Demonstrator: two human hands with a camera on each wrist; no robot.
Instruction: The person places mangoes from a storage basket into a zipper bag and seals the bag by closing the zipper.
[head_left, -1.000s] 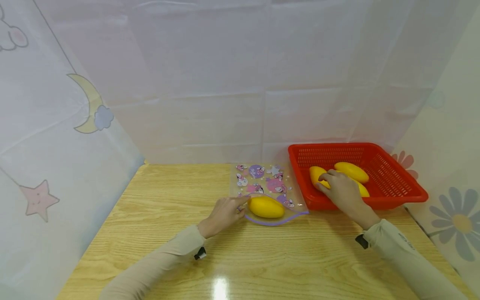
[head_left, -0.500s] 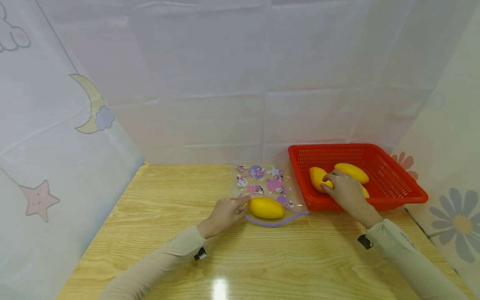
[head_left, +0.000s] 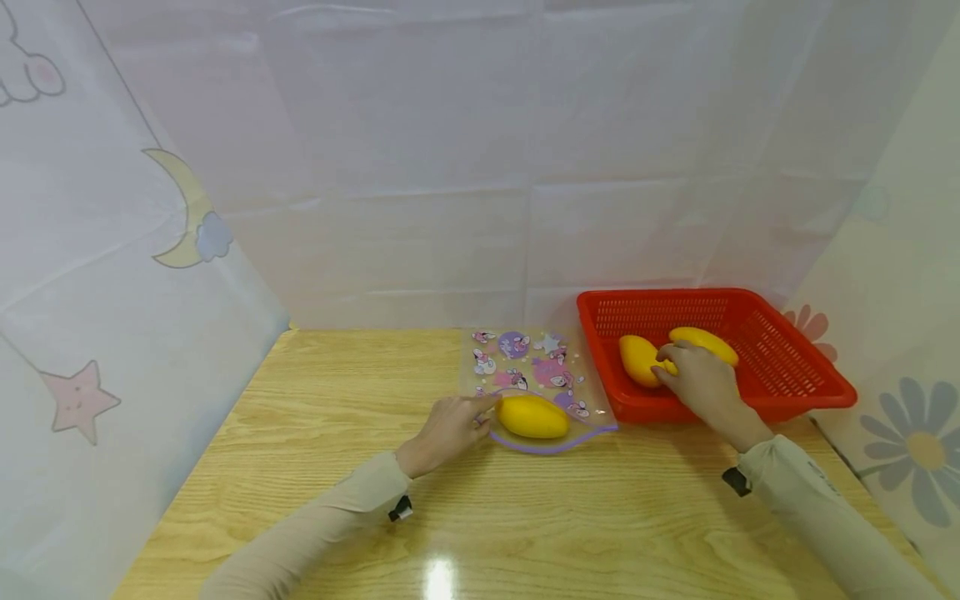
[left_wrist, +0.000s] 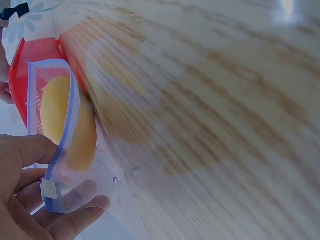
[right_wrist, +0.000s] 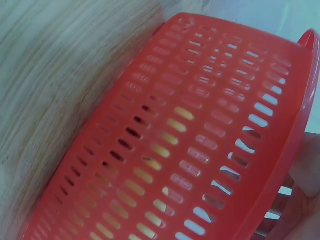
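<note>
A yellow mango [head_left: 532, 416] lies in the mouth of a clear zip bag [head_left: 517, 354] printed with pink and purple cartoon figures. My left hand [head_left: 447, 429] pinches the left side of the bag's purple-edged opening; in the left wrist view the thumb is on the rim, with fingers behind the film beside the slider [left_wrist: 49, 189]. Inside the red basket [head_left: 795, 367], my right hand [head_left: 701, 383] has its thumb and fingers round a mango [head_left: 670, 367], mostly hidden by the hand. Another mango [head_left: 639, 360] lies left of it and one more [head_left: 703, 343] behind.
The basket stands at the back right of the wooden table [head_left: 480, 517], its left wall close to the bag. Printed cloth sheets [head_left: 420, 250] hang behind and at both sides. In the right wrist view, the slotted basket wall [right_wrist: 220, 115] covers most of the mangoes.
My right hand has shifted slightly right inside the basket, uncovering more of the left mango, and its fingers have come round the middle one. The left hand and bag have stayed in place.
</note>
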